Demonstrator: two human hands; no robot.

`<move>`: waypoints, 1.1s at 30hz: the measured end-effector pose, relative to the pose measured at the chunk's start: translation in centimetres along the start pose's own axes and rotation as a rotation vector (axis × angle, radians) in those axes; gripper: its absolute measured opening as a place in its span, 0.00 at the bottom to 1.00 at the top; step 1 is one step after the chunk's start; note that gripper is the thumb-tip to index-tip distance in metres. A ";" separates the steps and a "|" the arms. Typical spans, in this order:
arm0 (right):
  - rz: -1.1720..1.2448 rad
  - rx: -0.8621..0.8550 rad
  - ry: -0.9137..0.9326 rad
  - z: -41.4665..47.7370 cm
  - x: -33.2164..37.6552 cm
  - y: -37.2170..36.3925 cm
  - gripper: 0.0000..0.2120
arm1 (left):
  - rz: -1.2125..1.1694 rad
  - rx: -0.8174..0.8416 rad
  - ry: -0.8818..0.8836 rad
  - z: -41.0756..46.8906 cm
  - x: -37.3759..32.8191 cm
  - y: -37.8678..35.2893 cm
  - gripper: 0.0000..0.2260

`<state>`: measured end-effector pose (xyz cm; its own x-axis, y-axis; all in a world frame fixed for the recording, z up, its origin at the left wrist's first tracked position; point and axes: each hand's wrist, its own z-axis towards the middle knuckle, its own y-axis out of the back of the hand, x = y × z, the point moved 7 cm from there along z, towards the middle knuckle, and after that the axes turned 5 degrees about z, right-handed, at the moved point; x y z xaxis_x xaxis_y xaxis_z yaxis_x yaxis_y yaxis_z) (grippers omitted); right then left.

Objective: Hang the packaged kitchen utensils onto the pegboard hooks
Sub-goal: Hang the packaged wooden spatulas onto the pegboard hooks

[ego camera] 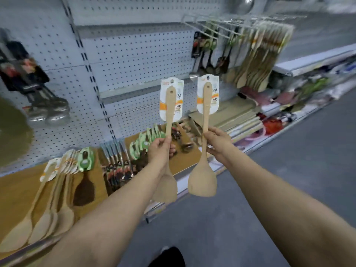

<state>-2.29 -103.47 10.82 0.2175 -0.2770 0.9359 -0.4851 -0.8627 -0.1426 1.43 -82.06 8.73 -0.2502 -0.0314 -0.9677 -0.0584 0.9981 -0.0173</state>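
Note:
My left hand [160, 151] grips the handle of a wooden spatula [169, 112] with a white and orange card at its top, held upright. My right hand [217, 140] grips a second wooden spatula [202, 176] of the same kind, blade down, card up. Both are held in front of the grey pegboard [134, 60]. Wire hooks [210, 27] jut out at the upper right, and a thick bunch of hung wooden utensils [258, 60] fills the rightmost ones.
A wooden shelf [183, 160] below holds more carded wooden spatulas [52, 195], green-carded utensils [146, 140] and dark-handled tools [117, 164]. Black-carded metal ladles [38, 89] hang at the left. Shelves of goods run along the right; grey floor [289, 170] lies beneath.

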 end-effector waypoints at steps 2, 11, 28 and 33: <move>0.026 -0.031 0.023 2.0 2.2 3.4 0.09 | 0.020 0.052 -0.033 0.7 -1.8 -4.8 0.07; 0.067 -0.097 0.106 14.5 14.1 17.3 0.05 | -0.139 0.192 -0.033 7.1 -6.4 -27.3 0.05; 0.077 -0.007 0.107 41.1 25.2 35.3 0.07 | -0.070 0.049 -0.108 14.8 -11.4 -55.1 0.04; 0.021 0.085 0.113 47.4 28.6 38.4 0.07 | -0.151 -0.046 -0.070 14.8 -10.9 -61.2 0.04</move>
<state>25.42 -164.60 16.85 0.1088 -0.2503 0.9620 -0.4139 -0.8913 -0.1851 22.00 -141.99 16.63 -0.1671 -0.1756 -0.9702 -0.1349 0.9788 -0.1539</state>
